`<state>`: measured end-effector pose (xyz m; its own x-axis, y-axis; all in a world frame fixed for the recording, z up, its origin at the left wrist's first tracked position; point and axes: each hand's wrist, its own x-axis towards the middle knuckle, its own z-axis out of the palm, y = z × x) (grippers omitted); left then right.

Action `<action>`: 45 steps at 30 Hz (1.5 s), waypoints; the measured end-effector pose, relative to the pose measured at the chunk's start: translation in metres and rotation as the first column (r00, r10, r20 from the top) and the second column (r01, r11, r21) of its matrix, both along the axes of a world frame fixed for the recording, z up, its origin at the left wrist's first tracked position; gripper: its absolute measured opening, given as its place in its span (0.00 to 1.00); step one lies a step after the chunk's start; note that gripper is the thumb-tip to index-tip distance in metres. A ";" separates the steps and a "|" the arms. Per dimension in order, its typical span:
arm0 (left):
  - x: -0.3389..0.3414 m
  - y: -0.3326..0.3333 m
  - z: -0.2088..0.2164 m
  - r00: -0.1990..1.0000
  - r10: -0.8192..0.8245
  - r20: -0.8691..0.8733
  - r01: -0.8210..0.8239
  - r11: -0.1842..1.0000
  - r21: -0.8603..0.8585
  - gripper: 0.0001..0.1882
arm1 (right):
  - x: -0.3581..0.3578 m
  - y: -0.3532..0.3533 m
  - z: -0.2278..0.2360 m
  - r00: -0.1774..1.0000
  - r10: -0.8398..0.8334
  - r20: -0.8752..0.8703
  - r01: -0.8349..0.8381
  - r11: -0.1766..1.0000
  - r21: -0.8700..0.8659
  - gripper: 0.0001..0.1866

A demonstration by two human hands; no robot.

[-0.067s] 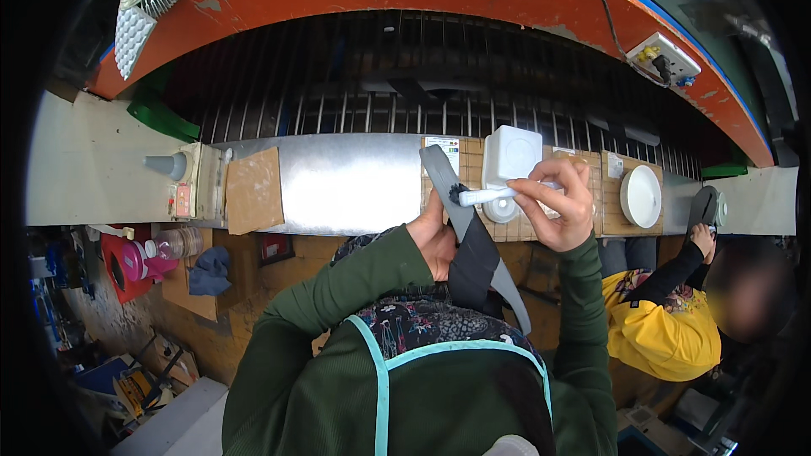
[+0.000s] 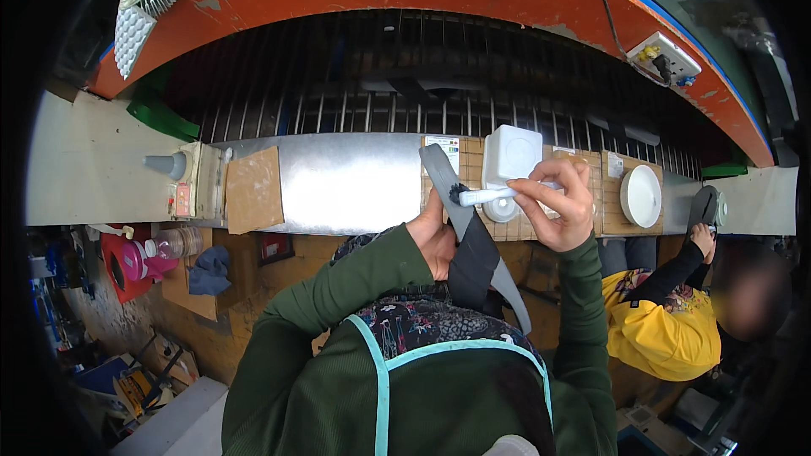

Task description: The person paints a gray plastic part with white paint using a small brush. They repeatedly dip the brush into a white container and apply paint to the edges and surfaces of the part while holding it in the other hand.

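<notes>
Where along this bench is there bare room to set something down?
The bare metal stretch between the brown cardboard and the gridded brown board. It is crowded to the right, with the white container, brush, right hand and white bowl.

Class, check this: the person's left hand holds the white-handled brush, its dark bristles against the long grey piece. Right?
Not quite: the head view shows the right hand holding the white-handled brush. Its dark bristles are against the long grey piece.
</notes>
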<state>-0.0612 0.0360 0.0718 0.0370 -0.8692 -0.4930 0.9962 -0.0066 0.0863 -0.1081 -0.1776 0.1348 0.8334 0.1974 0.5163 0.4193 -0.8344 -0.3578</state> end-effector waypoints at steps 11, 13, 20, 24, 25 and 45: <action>0.004 -0.005 -0.005 0.999 -0.041 0.002 0.041 0.999 0.024 0.51 | 0.007 0.000 0.001 0.998 -0.043 0.045 0.040 0.997 0.072 0.13; 0.004 -0.005 -0.005 0.999 -0.051 0.011 0.051 0.999 0.019 0.52 | 0.007 0.002 0.004 0.996 -0.076 0.039 0.075 0.997 0.026 0.13; 0.003 -0.008 -0.001 0.981 -0.059 0.186 0.055 0.998 0.025 0.65 | 0.006 0.003 0.006 0.999 -0.051 0.007 0.052 0.998 -0.023 0.13; 0.004 -0.009 0.004 0.987 -0.050 0.155 0.043 0.998 0.044 0.64 | 0.005 0.003 0.001 0.999 -0.033 0.033 0.033 0.999 -0.006 0.13; 0.005 -0.009 0.005 0.979 -0.031 0.204 0.019 0.998 0.061 0.62 | 0.004 0.002 0.001 0.999 -0.032 0.037 0.032 0.999 -0.006 0.13; 0.008 0.001 -0.006 0.999 -0.030 0.019 0.030 0.999 -0.015 0.55 | -0.022 0.003 -0.007 0.996 -0.076 0.038 0.078 0.996 -0.039 0.13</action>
